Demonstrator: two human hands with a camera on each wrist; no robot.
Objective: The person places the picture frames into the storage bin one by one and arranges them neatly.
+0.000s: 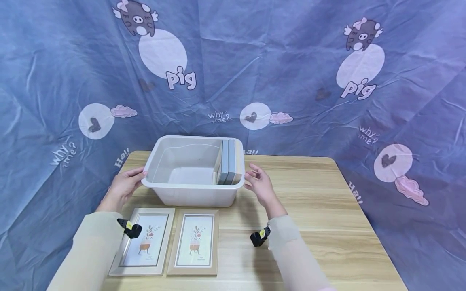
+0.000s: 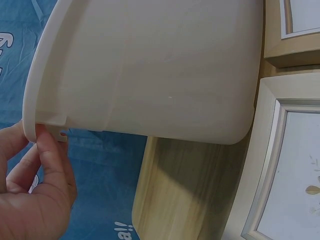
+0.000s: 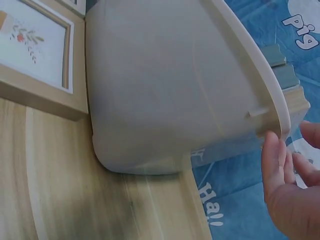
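Observation:
A white plastic tub [image 1: 196, 196] stands on the table behind two picture frames. My left hand [image 1: 126, 184] pinches its rim at the left end, thumb on the outer edge and fingers underneath, as the left wrist view shows. At the opposite end my right hand [image 1: 260, 184] has its fingertips right at the underside of the rim, while the thumb stands off from it in the right wrist view. Inside the tub, several frames stand on edge against the right wall, among them blue-grey frames [image 1: 228, 161] and a beige frame [image 1: 238, 161].
In front of the tub lie a cream picture frame [image 1: 145, 238] and a light-wood picture frame [image 1: 193, 242], side by side, both with a plant print. The wood-grain table [image 1: 313, 210] extends to the right. A blue printed cloth [image 1: 225, 72] hangs behind the table's edges.

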